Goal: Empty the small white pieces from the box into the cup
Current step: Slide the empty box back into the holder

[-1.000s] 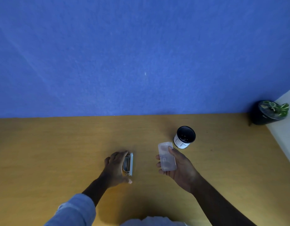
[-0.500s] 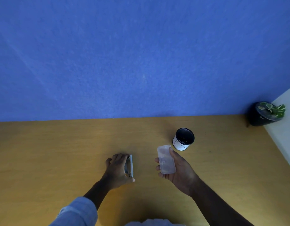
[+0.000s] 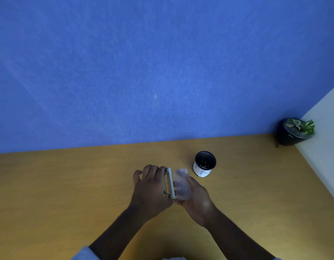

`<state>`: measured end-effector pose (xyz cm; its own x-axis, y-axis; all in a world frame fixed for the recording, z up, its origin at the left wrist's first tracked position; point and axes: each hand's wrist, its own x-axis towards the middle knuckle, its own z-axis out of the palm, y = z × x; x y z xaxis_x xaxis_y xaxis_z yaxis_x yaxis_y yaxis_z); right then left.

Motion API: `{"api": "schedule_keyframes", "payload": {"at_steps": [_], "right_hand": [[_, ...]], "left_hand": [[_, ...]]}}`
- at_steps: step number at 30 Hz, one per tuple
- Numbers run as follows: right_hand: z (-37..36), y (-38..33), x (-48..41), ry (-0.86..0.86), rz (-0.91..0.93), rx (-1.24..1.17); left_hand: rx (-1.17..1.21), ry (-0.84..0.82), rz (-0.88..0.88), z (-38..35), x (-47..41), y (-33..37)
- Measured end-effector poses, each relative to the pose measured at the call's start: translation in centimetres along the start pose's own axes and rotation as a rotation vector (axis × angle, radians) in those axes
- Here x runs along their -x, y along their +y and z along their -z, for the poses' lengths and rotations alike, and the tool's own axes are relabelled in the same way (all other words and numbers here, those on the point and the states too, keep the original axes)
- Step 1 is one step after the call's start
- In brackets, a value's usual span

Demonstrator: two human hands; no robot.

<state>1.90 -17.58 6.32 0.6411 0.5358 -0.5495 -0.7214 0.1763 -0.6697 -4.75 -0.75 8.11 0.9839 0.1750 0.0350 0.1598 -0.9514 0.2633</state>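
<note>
Now the left hand [image 3: 149, 186] holds the box [image 3: 169, 183] beside the right hand's [image 3: 197, 199] lid [image 3: 181, 182].

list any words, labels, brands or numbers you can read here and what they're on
No text can be read for certain.
Cup: thin dark line marks on its white side, perhaps letters, too small and blurred to read.
Black plant pot: a faint pale mark on its side, unreadable.
Clear lid and box: no print visible.

- Dim, bluish light; both forearms look very dark.
- The blue wall [image 3: 162, 68] is brightest near its centre.
- The right hand [image 3: 197, 201] and the clear box [image 3: 181, 184] are motion-blurred.
- The table [image 3: 59, 194] edge bows from wide-angle distortion.
</note>
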Motion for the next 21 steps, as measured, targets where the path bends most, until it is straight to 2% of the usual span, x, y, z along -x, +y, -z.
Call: {"api": "schedule_keyframes", "payload": {"at_steps": [11, 18, 21], "right_hand": [[-1.2, -0.6, 2.1, -0.072, 0.026, -0.014], [-1.2, -0.4, 2.9, -0.057, 0.048, 0.007], [-1.1, -0.1, 3.2, -0.048, 0.042, -0.010]], "left_hand": [[-0.200, 0.001, -0.015, 0.6, -0.5, 4.5], [-0.183, -0.037, -0.005, 1.1, -0.2, 4.9], [-0.104, -0.111, -0.025, 1.3, -0.1, 4.5]]}}
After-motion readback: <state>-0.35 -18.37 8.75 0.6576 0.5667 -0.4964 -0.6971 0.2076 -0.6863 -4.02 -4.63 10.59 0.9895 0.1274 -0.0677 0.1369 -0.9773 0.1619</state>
